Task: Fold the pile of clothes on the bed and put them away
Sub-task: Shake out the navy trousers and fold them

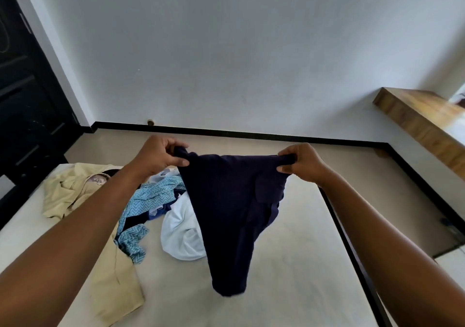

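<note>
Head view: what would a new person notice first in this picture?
First, the dark navy garment in the centre, held up by its top edge between the left hand and the right hand. Behind it on the bed lies a pile: a white garment, a blue patterned shirt and beige clothing at left.

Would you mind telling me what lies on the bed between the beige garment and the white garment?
In the head view, a blue patterned garment lies crumpled between the beige garment and the white garment.
</note>
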`<state>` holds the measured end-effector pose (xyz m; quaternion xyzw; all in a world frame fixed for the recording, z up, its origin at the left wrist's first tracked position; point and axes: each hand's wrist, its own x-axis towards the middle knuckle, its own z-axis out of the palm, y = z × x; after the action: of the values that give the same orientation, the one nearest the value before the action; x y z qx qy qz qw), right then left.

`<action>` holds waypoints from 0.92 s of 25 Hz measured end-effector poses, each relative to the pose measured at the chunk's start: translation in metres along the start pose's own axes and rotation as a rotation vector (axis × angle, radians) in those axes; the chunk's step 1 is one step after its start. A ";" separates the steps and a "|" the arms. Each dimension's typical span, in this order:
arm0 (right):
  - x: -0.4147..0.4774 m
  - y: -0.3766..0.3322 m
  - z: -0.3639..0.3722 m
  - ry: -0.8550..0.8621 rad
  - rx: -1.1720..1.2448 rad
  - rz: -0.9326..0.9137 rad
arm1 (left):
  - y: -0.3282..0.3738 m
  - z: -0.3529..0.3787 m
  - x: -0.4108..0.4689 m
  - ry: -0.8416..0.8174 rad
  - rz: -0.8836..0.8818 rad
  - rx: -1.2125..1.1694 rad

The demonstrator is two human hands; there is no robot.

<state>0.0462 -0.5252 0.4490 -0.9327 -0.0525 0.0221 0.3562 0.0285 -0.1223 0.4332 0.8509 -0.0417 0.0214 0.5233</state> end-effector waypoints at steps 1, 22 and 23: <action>-0.003 0.005 -0.003 0.009 -0.095 -0.003 | 0.002 0.008 0.005 -0.018 0.024 0.168; 0.123 0.228 -0.241 0.384 -0.327 0.063 | 0.136 0.302 0.226 0.080 0.491 0.448; 0.128 0.231 -0.254 0.418 -0.319 0.026 | 0.143 0.311 0.232 0.112 0.500 0.423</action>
<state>0.2120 -0.8502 0.4839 -0.9619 0.0316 -0.1751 0.2076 0.2441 -0.4752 0.4384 0.9015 -0.2152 0.2041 0.3151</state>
